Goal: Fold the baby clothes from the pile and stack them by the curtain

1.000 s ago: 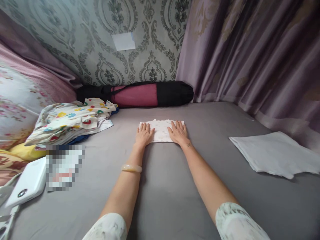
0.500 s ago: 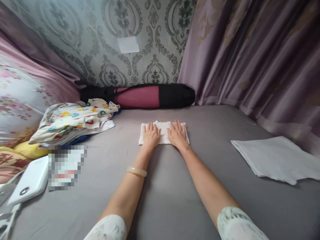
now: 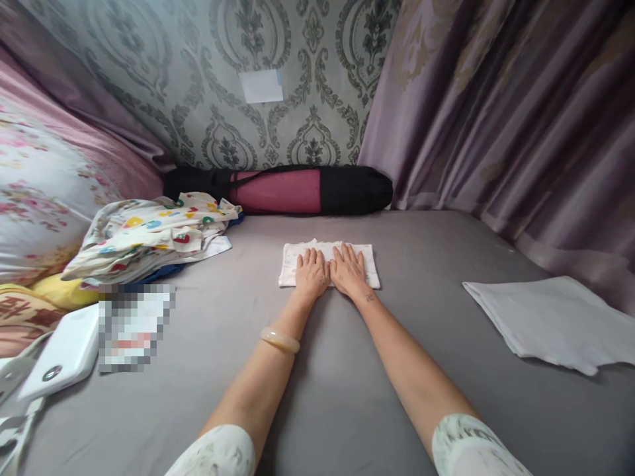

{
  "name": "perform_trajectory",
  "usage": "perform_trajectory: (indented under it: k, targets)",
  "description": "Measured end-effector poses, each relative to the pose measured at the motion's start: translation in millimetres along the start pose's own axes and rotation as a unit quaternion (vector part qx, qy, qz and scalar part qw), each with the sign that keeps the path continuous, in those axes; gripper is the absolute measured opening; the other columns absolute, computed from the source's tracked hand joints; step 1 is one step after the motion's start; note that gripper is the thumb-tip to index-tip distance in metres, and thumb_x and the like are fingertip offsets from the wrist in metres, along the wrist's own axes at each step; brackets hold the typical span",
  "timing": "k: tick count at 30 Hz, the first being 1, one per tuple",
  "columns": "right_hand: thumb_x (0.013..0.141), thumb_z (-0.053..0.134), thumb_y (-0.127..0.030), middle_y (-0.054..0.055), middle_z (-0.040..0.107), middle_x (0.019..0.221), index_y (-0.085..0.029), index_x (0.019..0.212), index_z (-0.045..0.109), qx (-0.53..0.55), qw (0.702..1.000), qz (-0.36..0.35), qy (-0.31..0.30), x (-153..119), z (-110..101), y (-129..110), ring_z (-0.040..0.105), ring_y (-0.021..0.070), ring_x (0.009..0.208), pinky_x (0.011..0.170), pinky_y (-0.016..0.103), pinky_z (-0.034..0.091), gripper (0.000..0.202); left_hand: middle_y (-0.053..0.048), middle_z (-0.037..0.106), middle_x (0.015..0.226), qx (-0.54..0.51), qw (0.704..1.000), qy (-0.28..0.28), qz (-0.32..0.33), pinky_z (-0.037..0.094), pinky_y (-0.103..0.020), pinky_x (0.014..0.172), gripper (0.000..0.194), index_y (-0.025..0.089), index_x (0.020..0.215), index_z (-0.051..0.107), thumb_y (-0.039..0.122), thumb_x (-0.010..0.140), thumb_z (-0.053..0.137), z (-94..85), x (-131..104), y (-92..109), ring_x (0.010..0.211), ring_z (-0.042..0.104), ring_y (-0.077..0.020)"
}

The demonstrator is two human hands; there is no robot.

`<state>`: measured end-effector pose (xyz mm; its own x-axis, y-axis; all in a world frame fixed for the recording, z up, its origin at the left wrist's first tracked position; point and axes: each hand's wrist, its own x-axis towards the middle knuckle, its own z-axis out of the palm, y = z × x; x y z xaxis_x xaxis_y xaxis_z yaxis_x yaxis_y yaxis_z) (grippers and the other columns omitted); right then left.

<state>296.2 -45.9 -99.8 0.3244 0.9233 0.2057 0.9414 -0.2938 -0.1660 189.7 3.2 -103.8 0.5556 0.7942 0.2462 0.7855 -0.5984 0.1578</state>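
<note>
A folded white cloth (image 3: 372,264) with a faint pattern lies flat on the grey bed sheet (image 3: 337,370), straight ahead of me. My left hand (image 3: 312,272) rests palm down on its middle left part, fingers stretched forward. Just beside it, my right hand (image 3: 348,270) lies flat on the middle right part, the thumbs close together. Both hands cover the cloth's centre. A pale bangle (image 3: 280,340) circles my left forearm.
At left are a heap of printed clothes (image 3: 153,225), a blurred-out packet (image 3: 133,330) and a white power bank (image 3: 64,354) with a cable. A black and maroon long bag (image 3: 278,190) lies along the wall. Folded white fabric (image 3: 550,320) lies at right.
My hands have slid inward over the cloth, from near its two sides to its middle, and now almost touch. The view has shifted slightly.
</note>
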Motion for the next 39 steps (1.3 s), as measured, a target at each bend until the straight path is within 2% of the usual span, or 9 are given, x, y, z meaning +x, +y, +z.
perform_trajectory:
  k: [4, 10, 16, 22, 28, 32, 36, 39]
  targets:
    - [0.099, 0.023, -0.030, 0.011, 0.029, 0.157, -0.016, 0.148, 0.038, 0.006, 0.999, -0.035, -0.001, 6.4, -6.9, -7.0, 0.019, 0.0256, 0.146, 0.117, 0.049, 0.007, 0.053, -0.014, 0.034, 0.154, -0.005, 0.999, 0.040, 0.009, 0.018, -0.047, 0.118, 0.053, 0.008, 0.144, 0.041, 0.031, 0.098, 0.025, -7.8, 9.3, -4.7, 0.147, 0.021, -0.0271]
    - [0.098, 0.026, -0.029, 0.007, 0.035, 0.155, -0.020, 0.147, 0.041, 0.024, 0.997, -0.067, -0.030, 11.4, -0.7, -10.1, 0.024, 0.0265, 0.144, 0.116, 0.049, 0.013, 0.052, -0.012, 0.036, 0.154, -0.016, 0.999, -0.041, -0.013, 0.018, -0.050, 0.118, 0.056, 0.011, 0.147, 0.038, 0.036, 0.099, 0.025, -2.0, 14.1, -18.7, 0.145, 0.025, -0.0296]
    - [0.098, 0.025, -0.029, 0.006, 0.035, 0.155, -0.021, 0.147, 0.041, 0.023, 0.997, -0.063, -0.048, 11.4, -1.6, -8.8, 0.025, 0.0265, 0.143, 0.116, 0.049, 0.016, 0.052, -0.011, 0.037, 0.154, -0.018, 0.998, -0.058, -0.019, 0.021, -0.052, 0.117, 0.055, 0.015, 0.146, 0.040, 0.038, 0.099, 0.024, -1.3, 13.5, -19.9, 0.144, 0.027, -0.0297]
    - [0.097, 0.026, -0.028, 0.006, 0.032, 0.157, -0.020, 0.149, 0.037, 0.024, 0.997, -0.061, -0.046, 13.6, -11.0, -8.4, 0.021, 0.0260, 0.145, 0.117, 0.050, 0.010, 0.054, -0.009, 0.033, 0.156, -0.010, 0.999, -0.008, 0.039, 0.012, -0.050, 0.120, 0.053, 0.015, 0.147, 0.038, 0.031, 0.098, 0.028, -7.7, 13.7, -16.6, 0.148, 0.017, -0.0270]
    - [0.098, 0.026, -0.030, 0.004, 0.033, 0.156, -0.022, 0.148, 0.039, 0.015, 0.996, -0.062, -0.054, 11.7, -1.6, -6.3, 0.022, 0.0248, 0.145, 0.116, 0.047, 0.013, 0.052, -0.007, 0.039, 0.153, -0.021, 0.998, -0.059, 0.018, 0.022, -0.052, 0.117, 0.050, 0.018, 0.145, 0.041, 0.031, 0.099, 0.026, -1.4, 15.7, -17.3, 0.143, 0.030, -0.0279]
    - [0.098, 0.025, -0.030, 0.004, 0.035, 0.155, -0.022, 0.147, 0.041, 0.013, 0.997, -0.063, -0.033, 9.3, -0.1, -6.4, 0.024, 0.0237, 0.144, 0.116, 0.046, 0.012, 0.052, -0.008, 0.042, 0.151, -0.016, 0.999, -0.038, 0.023, 0.022, -0.051, 0.116, 0.049, 0.018, 0.143, 0.043, 0.032, 0.099, 0.027, -1.4, 14.5, -17.0, 0.142, 0.031, -0.0272]
    - [0.099, 0.025, -0.031, 0.007, 0.035, 0.155, -0.021, 0.147, 0.040, 0.010, 0.999, -0.050, 0.006, 8.3, -1.3, -4.8, 0.023, 0.0253, 0.144, 0.117, 0.048, 0.009, 0.052, -0.010, 0.041, 0.152, -0.002, 1.000, 0.022, 0.005, 0.017, -0.051, 0.118, 0.053, 0.015, 0.144, 0.042, 0.036, 0.100, 0.024, -3.2, 11.9, -16.7, 0.145, 0.025, -0.0274]
    - [0.099, 0.026, -0.034, 0.008, 0.034, 0.156, -0.020, 0.147, 0.040, 0.009, 1.000, -0.027, 0.002, 7.9, 0.3, -3.8, 0.022, 0.0274, 0.144, 0.116, 0.051, 0.009, 0.052, -0.010, 0.039, 0.152, 0.008, 1.000, 0.004, -0.007, 0.019, -0.052, 0.117, 0.054, 0.018, 0.144, 0.043, 0.041, 0.100, 0.024, -0.4, 10.8, -18.5, 0.144, 0.026, -0.0293]
